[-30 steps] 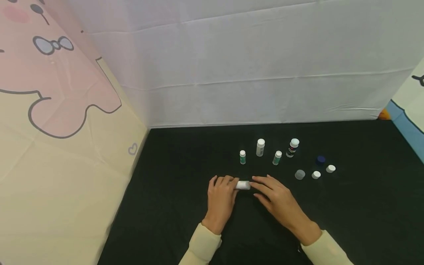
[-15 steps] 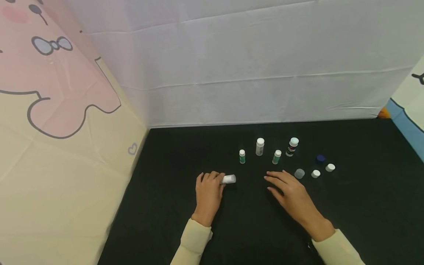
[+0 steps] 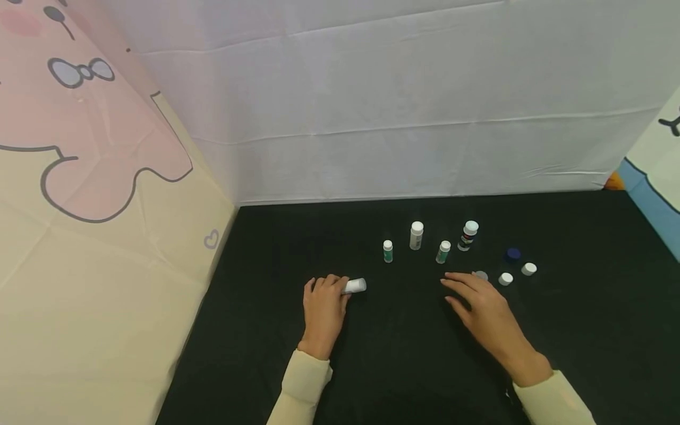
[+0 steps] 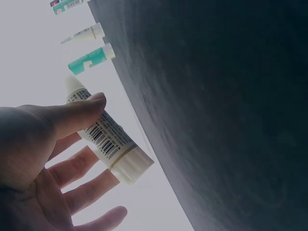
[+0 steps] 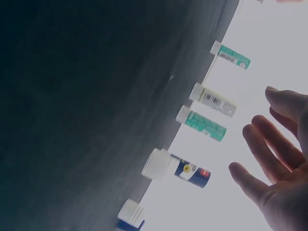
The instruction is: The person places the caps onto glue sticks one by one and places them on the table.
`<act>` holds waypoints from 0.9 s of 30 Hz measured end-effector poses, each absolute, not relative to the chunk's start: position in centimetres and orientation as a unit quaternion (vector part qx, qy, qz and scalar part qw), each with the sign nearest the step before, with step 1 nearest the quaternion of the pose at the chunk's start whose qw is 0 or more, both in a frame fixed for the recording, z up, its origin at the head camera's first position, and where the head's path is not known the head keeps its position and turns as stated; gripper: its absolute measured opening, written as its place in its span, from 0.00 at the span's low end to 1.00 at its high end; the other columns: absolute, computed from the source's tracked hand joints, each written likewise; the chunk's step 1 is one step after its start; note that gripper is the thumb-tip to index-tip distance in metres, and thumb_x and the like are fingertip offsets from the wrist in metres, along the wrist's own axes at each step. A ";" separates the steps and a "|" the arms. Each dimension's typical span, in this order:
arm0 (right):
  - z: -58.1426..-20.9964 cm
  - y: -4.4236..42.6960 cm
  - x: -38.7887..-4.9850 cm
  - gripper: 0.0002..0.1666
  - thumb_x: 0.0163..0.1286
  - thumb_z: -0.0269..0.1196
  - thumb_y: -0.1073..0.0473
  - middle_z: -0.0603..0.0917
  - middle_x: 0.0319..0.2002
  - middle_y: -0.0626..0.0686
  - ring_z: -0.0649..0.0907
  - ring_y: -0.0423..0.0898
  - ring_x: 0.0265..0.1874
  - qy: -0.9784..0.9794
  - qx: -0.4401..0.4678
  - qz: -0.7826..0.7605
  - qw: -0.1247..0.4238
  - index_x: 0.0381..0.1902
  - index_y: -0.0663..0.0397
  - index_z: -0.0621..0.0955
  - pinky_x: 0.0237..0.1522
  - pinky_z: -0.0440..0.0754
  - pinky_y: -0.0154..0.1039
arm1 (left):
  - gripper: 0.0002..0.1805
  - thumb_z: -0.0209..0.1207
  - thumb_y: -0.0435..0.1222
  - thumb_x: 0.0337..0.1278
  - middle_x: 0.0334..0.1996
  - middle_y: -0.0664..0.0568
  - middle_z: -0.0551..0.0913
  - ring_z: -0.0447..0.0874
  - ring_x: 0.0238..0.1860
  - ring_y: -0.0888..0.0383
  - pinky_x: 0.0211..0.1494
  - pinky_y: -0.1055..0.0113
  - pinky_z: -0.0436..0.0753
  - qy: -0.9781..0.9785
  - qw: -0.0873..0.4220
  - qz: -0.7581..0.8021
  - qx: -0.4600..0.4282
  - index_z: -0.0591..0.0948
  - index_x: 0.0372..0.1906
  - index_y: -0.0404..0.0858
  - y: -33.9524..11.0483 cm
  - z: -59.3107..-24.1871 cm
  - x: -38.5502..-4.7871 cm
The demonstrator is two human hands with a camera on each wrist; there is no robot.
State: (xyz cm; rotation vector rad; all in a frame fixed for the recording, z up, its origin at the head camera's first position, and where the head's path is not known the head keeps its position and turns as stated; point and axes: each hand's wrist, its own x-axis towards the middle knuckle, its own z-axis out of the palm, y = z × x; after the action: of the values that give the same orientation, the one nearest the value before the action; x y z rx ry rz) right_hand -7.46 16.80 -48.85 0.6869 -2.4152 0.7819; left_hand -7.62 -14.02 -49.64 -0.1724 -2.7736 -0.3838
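Note:
My left hand [image 3: 323, 310] grips a small white bottle [image 3: 355, 286] that lies sideways over the black table, its pale end toward the right. In the left wrist view, thumb and fingers pinch this bottle [image 4: 113, 139] by its barcode label. My right hand [image 3: 484, 307] holds nothing, fingers extended and spread a little, and partly covers a grey round cap [image 3: 481, 275]. Beyond the hands stand two green-labelled bottles, a left one [image 3: 388, 252] and a right one [image 3: 443, 252], a white bottle [image 3: 416, 237] and a dark-labelled bottle [image 3: 467, 237], all white-capped.
Right of the right hand lie two white caps, a nearer one [image 3: 506, 279] and a farther one [image 3: 529, 269], with a dark blue cap [image 3: 512, 254] behind them. A white cloth wall [image 3: 372, 118] rises behind the black table [image 3: 255, 354].
The two hands have moved apart. My left hand has carried the white bottle leftward; my right hand has drawn away from it to the right, over the grey cap.

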 end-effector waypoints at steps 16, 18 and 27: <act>-48.8 20.3 -7.9 0.27 0.49 0.80 0.77 0.88 0.52 0.61 0.85 0.62 0.51 -0.913 0.192 0.282 0.222 0.50 0.65 0.88 0.54 0.80 0.63 | 0.16 0.80 0.32 0.49 0.42 0.48 0.91 0.89 0.46 0.46 0.64 0.38 0.79 -0.979 0.158 -0.122 -0.037 0.92 0.46 0.40 -16.3 -49.6 -8.2; -48.9 20.7 -7.9 0.27 0.48 0.80 0.77 0.87 0.52 0.62 0.85 0.62 0.51 -0.915 0.185 0.282 0.222 0.50 0.66 0.87 0.52 0.80 0.62 | 0.16 0.80 0.32 0.49 0.42 0.48 0.91 0.89 0.46 0.46 0.65 0.37 0.79 -0.980 0.155 -0.121 -0.033 0.92 0.45 0.40 -16.6 -49.5 -8.3; -49.3 22.6 -8.3 0.28 0.50 0.79 0.76 0.86 0.53 0.65 0.84 0.66 0.51 -0.924 0.161 0.275 0.213 0.51 0.68 0.86 0.49 0.80 0.65 | 0.16 0.79 0.31 0.51 0.43 0.47 0.91 0.88 0.46 0.45 0.67 0.37 0.77 -0.984 0.140 -0.110 -0.016 0.92 0.48 0.40 -18.2 -49.2 -9.1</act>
State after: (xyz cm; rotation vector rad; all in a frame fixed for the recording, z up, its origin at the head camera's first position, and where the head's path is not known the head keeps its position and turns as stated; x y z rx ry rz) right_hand -8.27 22.56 -49.26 0.4461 -2.5636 0.7626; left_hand -9.10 -18.24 -49.15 -0.0452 -2.8424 -0.3169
